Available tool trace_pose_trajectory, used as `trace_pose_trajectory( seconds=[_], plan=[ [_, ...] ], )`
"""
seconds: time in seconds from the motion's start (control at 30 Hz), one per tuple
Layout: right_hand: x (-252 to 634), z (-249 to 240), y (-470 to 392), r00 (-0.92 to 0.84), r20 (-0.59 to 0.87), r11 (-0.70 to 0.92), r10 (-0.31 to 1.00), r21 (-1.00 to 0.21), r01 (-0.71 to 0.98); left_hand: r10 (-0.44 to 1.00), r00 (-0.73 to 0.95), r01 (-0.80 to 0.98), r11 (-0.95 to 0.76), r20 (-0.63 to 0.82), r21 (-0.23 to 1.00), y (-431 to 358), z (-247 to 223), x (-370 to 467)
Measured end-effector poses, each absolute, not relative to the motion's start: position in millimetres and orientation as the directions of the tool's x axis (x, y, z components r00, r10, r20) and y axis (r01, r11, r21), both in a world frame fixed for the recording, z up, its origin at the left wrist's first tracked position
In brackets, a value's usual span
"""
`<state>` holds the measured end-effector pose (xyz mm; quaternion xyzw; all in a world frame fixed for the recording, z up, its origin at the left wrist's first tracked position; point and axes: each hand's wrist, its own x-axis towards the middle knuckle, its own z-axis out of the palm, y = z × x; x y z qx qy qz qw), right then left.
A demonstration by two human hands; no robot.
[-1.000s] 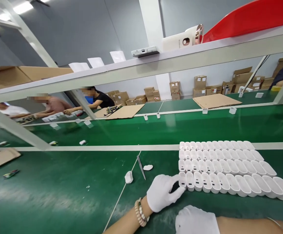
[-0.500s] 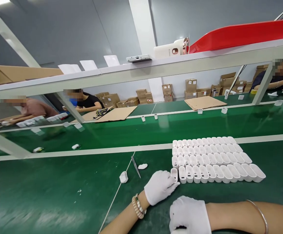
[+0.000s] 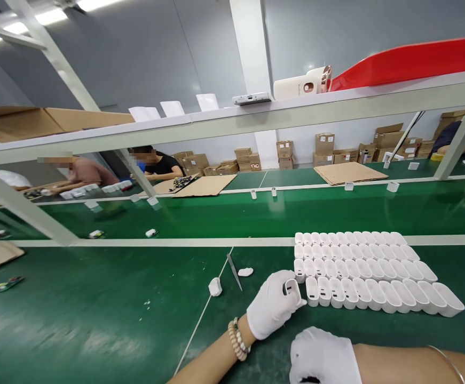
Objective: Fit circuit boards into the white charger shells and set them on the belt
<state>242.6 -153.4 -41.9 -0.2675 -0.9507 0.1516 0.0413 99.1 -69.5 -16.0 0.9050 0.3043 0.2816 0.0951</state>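
while most of the open white plastic housings point(image 3: 376, 296) stand side by side in four rows on the green work surface point(image 3: 116, 320), one is out of line: the held housing point(image 3: 295, 290), gripped between thumb and fingers of the gloved left hand point(image 3: 270, 309), open side up, just off the left end of the nearest row. that row starts further right than the one behind it. gloved right hand point(image 3: 322, 354) is loosely curled, nearest the front row but apart from it; can't tell if it has anything in it. status, my read: four rows are laid out, one piece is out of them. no covers seen on any; several show small dark slots inside, far ones too small to check. tweezers point(image 3: 234, 272), a flat white piece point(image 3: 245, 272) and a white lump point(image 3: 215, 287) lie left of the rows, none of them touched by either hand.
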Motion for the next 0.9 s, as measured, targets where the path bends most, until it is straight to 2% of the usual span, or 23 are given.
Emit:
trace_pose_trajectory(
  seconds=[0.23, 0.43, 0.57, 0.7, 0.9],
  plan=[
    [241, -48, -153, -0.857, 0.047, 0.814, 0.513, -0.342, 0.469, 0.533, 0.735, 0.460, -0.846, 0.418, 0.270, -64, -28, 98],
    [241, -47, -153, -0.846, 0.010, 0.791, 0.533, -0.361, 0.494, 0.453, 0.721, 0.450, -0.882, 0.525, 0.143, -61, -42, 91],
    [241, -47, -153, -0.851, -0.023, 0.786, 0.524, -0.371, 0.494, 0.438, 0.707, 0.457, -0.882, 0.555, 0.113, -58, -47, 90],
    [242, -49, -154, -0.846, -0.011, 0.779, 0.533, -0.385, 0.495, 0.416, 0.733, 0.454, -0.889, 0.538, 0.069, -57, -45, 90],
    [244, -52, -156, -0.842, 0.093, 0.804, 0.531, -0.371, 0.466, 0.439, 0.772, 0.499, -0.867, 0.460, -0.010, -60, -39, 94]
  ],
)
